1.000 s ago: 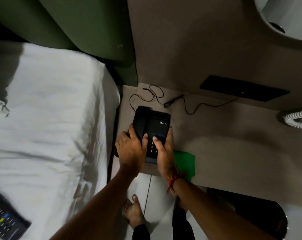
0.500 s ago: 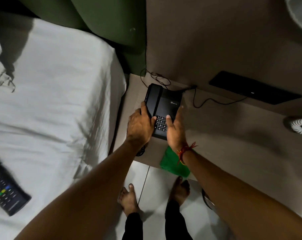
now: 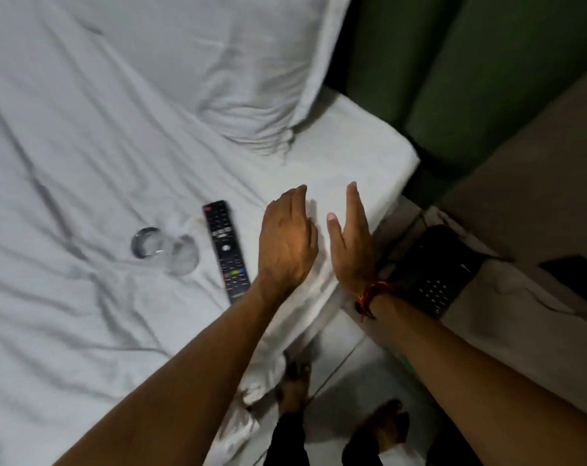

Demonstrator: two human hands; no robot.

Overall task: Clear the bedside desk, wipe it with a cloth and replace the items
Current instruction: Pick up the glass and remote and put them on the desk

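Two empty hands, left hand (image 3: 287,240) and right hand (image 3: 351,238), were held relaxed above the bed (image 3: 100,129), the remote (image 3: 226,248) lying lengthwise just left of the nearer left hand.

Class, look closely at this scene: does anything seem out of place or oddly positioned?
Yes. A clear glass lies tipped on its side on the bed sheet, beside the remote. Both belong on the desk.

White bed (image 3: 83,129), remote (image 3: 226,250), glass (image 3: 164,247), pillow (image 3: 218,62) on it
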